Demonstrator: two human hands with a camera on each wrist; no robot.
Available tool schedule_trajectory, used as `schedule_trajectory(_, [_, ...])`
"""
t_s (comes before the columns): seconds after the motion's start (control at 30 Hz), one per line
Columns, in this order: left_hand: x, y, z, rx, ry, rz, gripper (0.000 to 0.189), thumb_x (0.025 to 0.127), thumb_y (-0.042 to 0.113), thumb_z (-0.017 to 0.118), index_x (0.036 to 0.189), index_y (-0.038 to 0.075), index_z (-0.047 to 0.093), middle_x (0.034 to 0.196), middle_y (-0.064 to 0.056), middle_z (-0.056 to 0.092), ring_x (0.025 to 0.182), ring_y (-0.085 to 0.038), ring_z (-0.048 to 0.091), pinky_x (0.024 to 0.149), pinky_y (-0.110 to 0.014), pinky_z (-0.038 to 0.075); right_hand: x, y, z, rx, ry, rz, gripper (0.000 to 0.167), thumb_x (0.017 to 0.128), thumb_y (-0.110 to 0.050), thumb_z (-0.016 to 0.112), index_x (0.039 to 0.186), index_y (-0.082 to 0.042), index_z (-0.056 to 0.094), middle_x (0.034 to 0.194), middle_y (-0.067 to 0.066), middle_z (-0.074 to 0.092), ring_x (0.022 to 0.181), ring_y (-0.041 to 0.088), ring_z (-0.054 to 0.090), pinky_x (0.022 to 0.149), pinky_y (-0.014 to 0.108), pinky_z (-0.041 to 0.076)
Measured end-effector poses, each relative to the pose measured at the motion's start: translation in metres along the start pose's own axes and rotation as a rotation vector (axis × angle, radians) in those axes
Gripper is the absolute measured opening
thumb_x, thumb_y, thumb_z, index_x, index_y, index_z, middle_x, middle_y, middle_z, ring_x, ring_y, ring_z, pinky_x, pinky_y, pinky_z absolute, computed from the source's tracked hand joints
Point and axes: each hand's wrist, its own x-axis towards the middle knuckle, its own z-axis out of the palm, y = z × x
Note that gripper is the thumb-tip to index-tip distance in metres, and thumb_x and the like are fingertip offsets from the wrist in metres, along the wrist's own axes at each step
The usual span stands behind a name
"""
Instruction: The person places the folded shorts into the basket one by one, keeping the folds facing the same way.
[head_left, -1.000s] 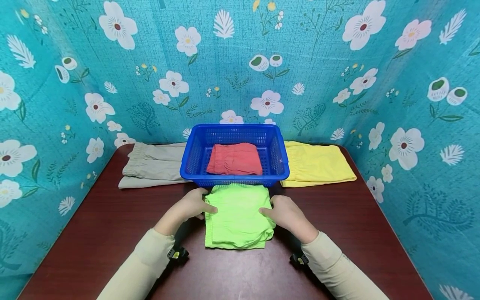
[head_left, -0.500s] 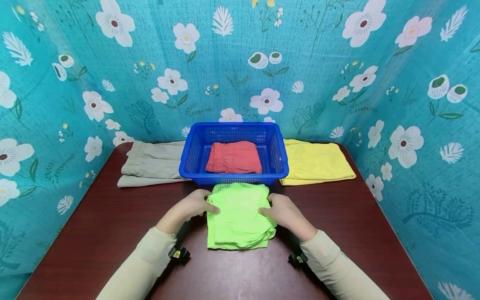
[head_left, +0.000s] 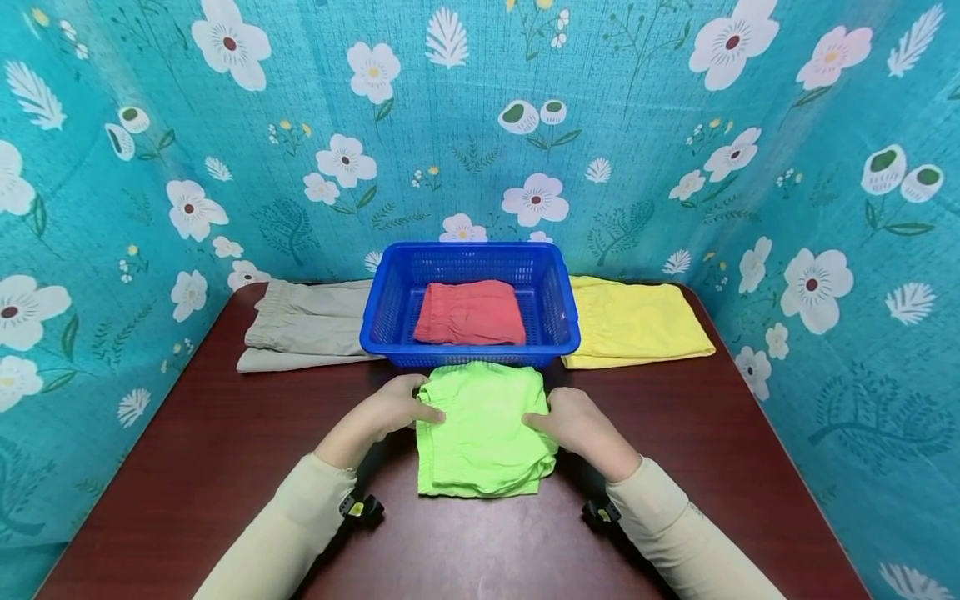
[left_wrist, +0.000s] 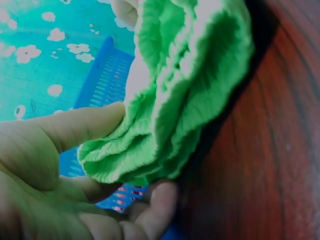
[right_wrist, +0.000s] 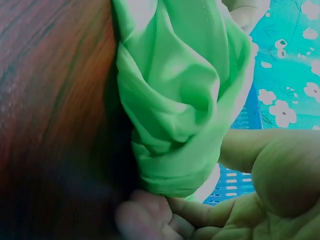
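Head view: left hand (head_left: pixel 393 406) and right hand (head_left: pixel 579 421) pinch opposite sides of a folded lime-green garment (head_left: pixel 483 433).
It sits at the near side of a blue basket (head_left: pixel 471 352), thumbs over its left and right edges, fingers curled below. Red cloth (head_left: pixel 471 312) lies inside the basket; grey cloth (head_left: pixel 311 321) left and yellow cloth (head_left: pixel 637 321) right rest on the tabletop (head_left: pixel 480 554).

The dark reddish-brown tabletop (head_left: pixel 187 467) shows streaky grain and a pale sheen near the front. Toward its back stands a blue basket (head_left: pixel 470 351), between a folded grey garment (head_left: pixel 311 321) and a folded yellow garment (head_left: pixel 637 321). Whether the green garment (head_left: pixel 483 437) in front touches the wood is unclear.
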Motion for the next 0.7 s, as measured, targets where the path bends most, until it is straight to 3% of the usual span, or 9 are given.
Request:
schedule_trajectory(0.2, [-0.003, 0.001, 0.002, -0.03, -0.038, -0.001, 0.085, 0.088, 0.013, 0.081, 0.157, 0.001, 0.033, 0.16, -0.021, 0.037, 0.124, -0.033, 0.06, 0.085, -0.049, 0.06, 0.002, 0.001, 0.001, 0.008, -0.013, -0.019, 0.049, 0.087, -0.042, 0.08, 0.065, -0.014, 0.045, 0.063, -0.005, 0.035, 0.056, 0.014, 0.037, 0.053, 0.028, 0.033])
schedule_trajectory(0.4, [0.002, -0.003, 0.005, -0.041, -0.03, -0.022, 0.077, 0.088, 0.014, 0.081, 0.151, -0.001, 0.04, 0.146, -0.019, 0.051, 0.116, -0.03, 0.064, 0.079, -0.047, 0.061, 0.006, 0.004, 0.005, 0.041, 0.013, -0.049, 0.043, 0.085, -0.037, 0.081, 0.072, -0.014, 0.047, 0.069, -0.005, 0.031, 0.062, 0.014, 0.034, 0.056, 0.03, 0.029])
schedule_trajectory(0.57, [0.003, -0.003, 0.003, -0.082, -0.042, -0.044, 0.066, 0.088, 0.014, 0.08, 0.144, -0.003, 0.048, 0.133, -0.015, 0.06, 0.109, -0.026, 0.066, 0.081, -0.046, 0.061, 0.011, 0.008, 0.006, 0.164, 0.045, -0.108, 0.046, 0.086, -0.027, 0.08, 0.072, -0.015, 0.037, 0.07, -0.005, 0.026, 0.063, 0.013, 0.028, 0.059, 0.03, 0.027])
schedule_trajectory(0.7, [0.002, -0.002, -0.002, -0.125, -0.068, -0.043, 0.057, 0.089, 0.013, 0.079, 0.139, -0.003, 0.054, 0.126, -0.013, 0.064, 0.101, -0.022, 0.068, 0.082, -0.044, 0.061, 0.014, 0.011, 0.007, 0.303, 0.05, -0.113, 0.034, 0.088, -0.023, 0.077, 0.079, -0.01, 0.047, 0.072, -0.004, 0.033, 0.063, 0.013, 0.034, 0.06, 0.029, 0.032])
